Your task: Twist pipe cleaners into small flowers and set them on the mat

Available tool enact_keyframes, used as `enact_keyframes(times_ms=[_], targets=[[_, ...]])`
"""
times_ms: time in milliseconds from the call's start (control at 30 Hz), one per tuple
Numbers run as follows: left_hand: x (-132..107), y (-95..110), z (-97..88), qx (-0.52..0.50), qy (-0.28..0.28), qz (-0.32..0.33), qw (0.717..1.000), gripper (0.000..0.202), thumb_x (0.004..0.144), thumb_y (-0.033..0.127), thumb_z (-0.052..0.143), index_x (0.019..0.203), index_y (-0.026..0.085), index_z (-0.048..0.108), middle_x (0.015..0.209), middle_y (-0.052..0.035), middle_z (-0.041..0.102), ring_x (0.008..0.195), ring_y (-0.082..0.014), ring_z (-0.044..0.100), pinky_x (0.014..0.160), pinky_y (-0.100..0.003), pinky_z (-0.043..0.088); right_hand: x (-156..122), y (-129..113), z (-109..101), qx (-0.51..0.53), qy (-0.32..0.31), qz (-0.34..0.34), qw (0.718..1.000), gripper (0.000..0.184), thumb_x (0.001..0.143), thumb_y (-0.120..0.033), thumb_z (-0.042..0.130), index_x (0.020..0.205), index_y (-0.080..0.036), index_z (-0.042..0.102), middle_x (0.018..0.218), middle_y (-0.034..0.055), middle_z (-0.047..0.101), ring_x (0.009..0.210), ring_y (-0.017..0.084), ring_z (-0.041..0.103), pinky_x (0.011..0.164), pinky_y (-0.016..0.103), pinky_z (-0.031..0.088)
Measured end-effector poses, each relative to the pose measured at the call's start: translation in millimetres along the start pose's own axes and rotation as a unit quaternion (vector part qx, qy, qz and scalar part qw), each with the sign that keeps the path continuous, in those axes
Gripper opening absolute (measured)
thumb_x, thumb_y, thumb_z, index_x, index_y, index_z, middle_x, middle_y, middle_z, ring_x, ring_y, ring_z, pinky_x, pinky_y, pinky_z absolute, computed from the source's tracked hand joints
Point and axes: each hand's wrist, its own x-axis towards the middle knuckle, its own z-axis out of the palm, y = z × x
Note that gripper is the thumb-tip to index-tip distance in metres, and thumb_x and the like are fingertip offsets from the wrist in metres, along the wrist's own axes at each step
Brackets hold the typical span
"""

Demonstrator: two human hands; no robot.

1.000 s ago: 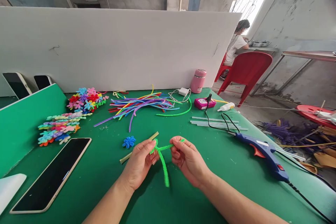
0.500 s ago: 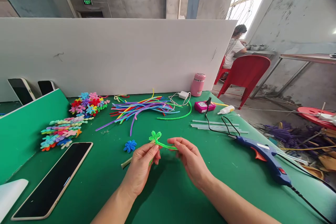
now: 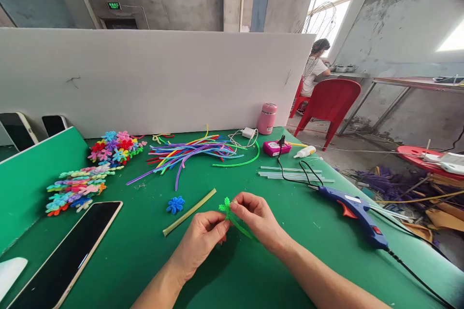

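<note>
A small flower of bright green pipe cleaner [image 3: 226, 206] is held between two bare hands above a green tabletop [image 3: 145, 265], its petals turned up and a stem slanting down beneath the right hand. The base is pinched by the left hand [image 3: 203, 237], closed with thumb and fingertips together; the petals are gripped from the other side by the right hand [image 3: 258, 217], its thumb and forefinger brought together and its other fingers curled.

Just beyond the left hand, a flat olive-coloured strip [image 3: 189, 212] is laid at a slant, with a finished blue flower [image 3: 176, 205] set beside it. Farther back, a loose bundle of pipe cleaners [image 3: 195, 152] — purple, blue, red and yellow among them — is spread across the table, and a single green pipe cleaner [image 3: 239, 163] is left curved at its right end. Fuzzy flowers in many colours are gathered at the left in a heap [image 3: 115, 147] and in stacked rows [image 3: 78, 188], near a large dark-screened phone [image 3: 68, 253].

To the right, clear glue sticks [image 3: 279, 174] are lined up near a blue glue gun [image 3: 357, 215] with a red trigger. A pink bottle [image 3: 267, 119] is stood against the white partition [image 3: 163, 77]; beyond it, a person in a white shirt [image 3: 314, 71] is seen seated near a red chair [image 3: 335, 101].
</note>
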Motion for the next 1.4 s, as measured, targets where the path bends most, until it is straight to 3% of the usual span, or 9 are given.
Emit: enact_keyframes(times_ms=[267, 433, 1000, 1233, 1400], targets=[[-0.1, 4.4, 0.2, -0.059, 0.021, 0.014, 0.998, 0.020, 0.072, 0.033, 0.059, 0.063, 0.014, 0.057, 0.057, 0.0032, 0.048, 0.059, -0.0102, 0.043, 0.057, -0.021, 0.034, -2.7, 0.9, 0.9, 0.023, -0.090, -0.030, 0.995, 0.027, 0.078, -0.039, 0.053, 0.067, -0.014, 0.051, 0.058, 0.0001, 0.054, 0.056, 0.011, 0.051, 0.055, 0.025, 0.039], [0.5, 2.2, -0.3, -0.098, 0.023, 0.011, 0.995, 0.017, 0.071, 0.031, 0.061, 0.067, 0.015, 0.057, 0.058, 0.0040, 0.049, 0.058, -0.0096, 0.044, 0.056, -0.020, 0.036, -3.6, 3.1, -0.6, -0.032, -0.071, -0.033, 0.996, 0.029, 0.078, -0.042, 0.052, 0.071, -0.014, 0.054, 0.062, 0.0011, 0.054, 0.059, 0.012, 0.052, 0.057, 0.026, 0.041], [-0.1, 0.5, 0.4, -0.059, -0.013, 0.000, 0.998, 0.022, 0.068, 0.032, 0.063, 0.058, 0.014, 0.058, 0.057, 0.0012, 0.050, 0.058, -0.0117, 0.044, 0.058, -0.024, 0.036, -1.0, -1.3, 3.7, 0.081, -0.084, 0.034, 0.993, 0.037, 0.066, -0.047, 0.062, 0.058, -0.017, 0.041, 0.051, -0.0038, 0.051, 0.048, 0.011, 0.053, 0.052, 0.026, 0.041], [0.1, 0.7, 1.1, -0.102, 0.008, -0.018, 0.995, 0.023, 0.069, 0.038, 0.062, 0.069, 0.014, 0.061, 0.061, 0.0009, 0.052, 0.059, -0.0116, 0.045, 0.057, -0.023, 0.037, 1.4, 1.2, 1.3, 0.032, -0.037, 0.012, 0.999, 0.033, 0.069, -0.045, 0.060, 0.061, -0.016, 0.045, 0.055, -0.0031, 0.048, 0.049, 0.008, 0.044, 0.051, 0.023, 0.032], [0.3, -0.3, -0.3, -0.099, -0.002, -0.015, 0.995, 0.027, 0.071, 0.039, 0.060, 0.066, 0.013, 0.062, 0.061, 0.0003, 0.053, 0.060, -0.0116, 0.045, 0.057, -0.023, 0.037, 1.4, 1.2, 0.9, 0.006, -0.033, 0.010, 0.999, 0.035, 0.068, -0.047, 0.059, 0.061, -0.015, 0.045, 0.057, -0.0010, 0.050, 0.051, 0.008, 0.040, 0.050, 0.023, 0.029]])
